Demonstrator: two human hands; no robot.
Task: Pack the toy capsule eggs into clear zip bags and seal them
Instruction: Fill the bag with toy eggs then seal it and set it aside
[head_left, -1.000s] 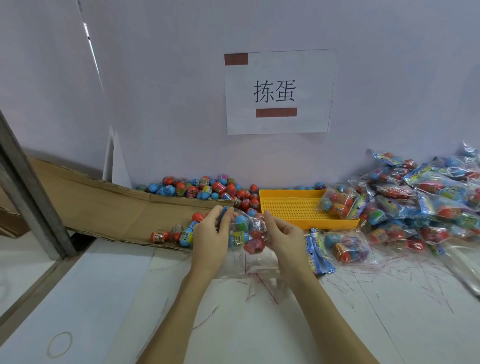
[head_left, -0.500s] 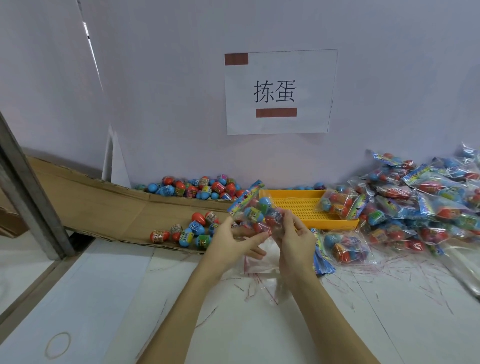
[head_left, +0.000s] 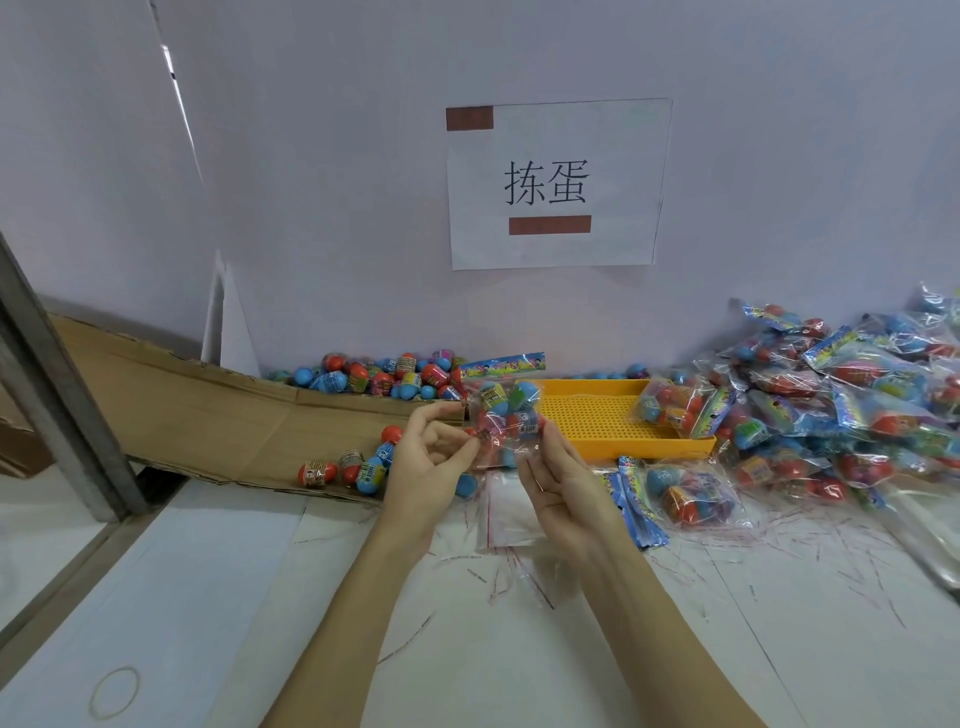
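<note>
White tabletop (head_left: 571, 665) underneath, scattered with thin red strips. Up and right of the grip, a big heap of filled clear bags (head_left: 852, 395) against the wall, unchanged from half a second ago. Left of the grip, a flattened brown cardboard sheet (head_left: 171, 405) carrying a small cluster of loose red and blue capsule eggs (head_left: 353, 467), with a longer row of loose eggs (head_left: 379, 374) along the wall behind. Just right of the grip and behind it, a yellow perforated plastic tray (head_left: 592, 415), one filled bag lying across its right end. Below the grip, flat empty clear zip bags (head_left: 506, 514) on the table.

Held up between both hands now: a clear zip bag full of capsule eggs (head_left: 506, 415), colourful header strip on top, turned level from the earlier slant and lifted a touch higher. Left hand (head_left: 428, 462) pinching the bag's lower left edge, palm turned upward, fingers curled in rather than reaching flat beneath as before. Right hand (head_left: 563, 488) pinching the lower right edge with fingertips, palm facing up.
</note>
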